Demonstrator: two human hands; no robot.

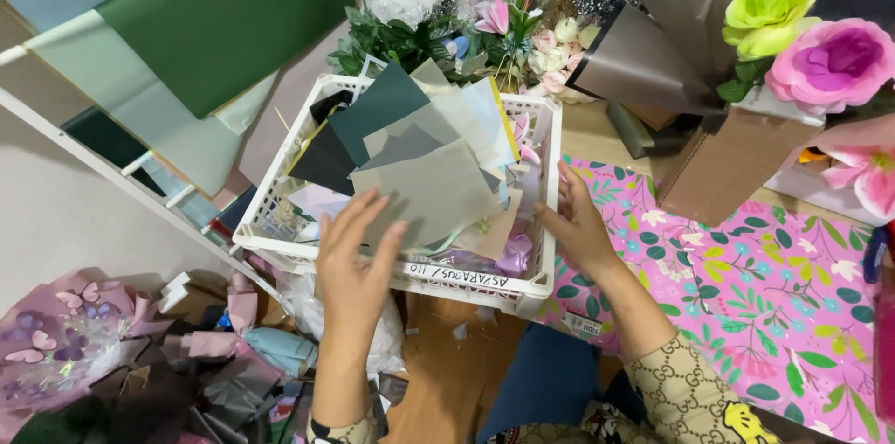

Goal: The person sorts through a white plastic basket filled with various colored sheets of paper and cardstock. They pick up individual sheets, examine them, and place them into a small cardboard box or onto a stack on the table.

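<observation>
A white slotted plastic basket (280,248) is seen set at the edge of a table, beside a pink floral-patterned sheet (764,295). The basket is filled with a loose stack of cut paper sheets (419,150) in dark green, grey, cream, pale blue and yellow; small lilac and pink scraps (515,253) are visible low in the right-hand corner. The left hand (352,267) is laid flat on the topmost grey sheet (438,192), with the fingers spread wide and nothing gripped. The right hand (578,225) is placed against the inner right wall of the basket, fingers loosely extended and parted; whether a scrap is pinched beneath them cannot be told. It is judged that sorting through the stack is at an early stage: no sheet has been lifted out, the stack is untidy and fanned, and no separate pile of chosen pieces is visible on the table. Artificial flowers (550,43) are ranged behind the basket, a paper-wrapped bouquet with a green and a pink bloom (820,57) is stood at the right, and large green and pale paper sheets (224,15) are hung over a white rack at the left.
</observation>
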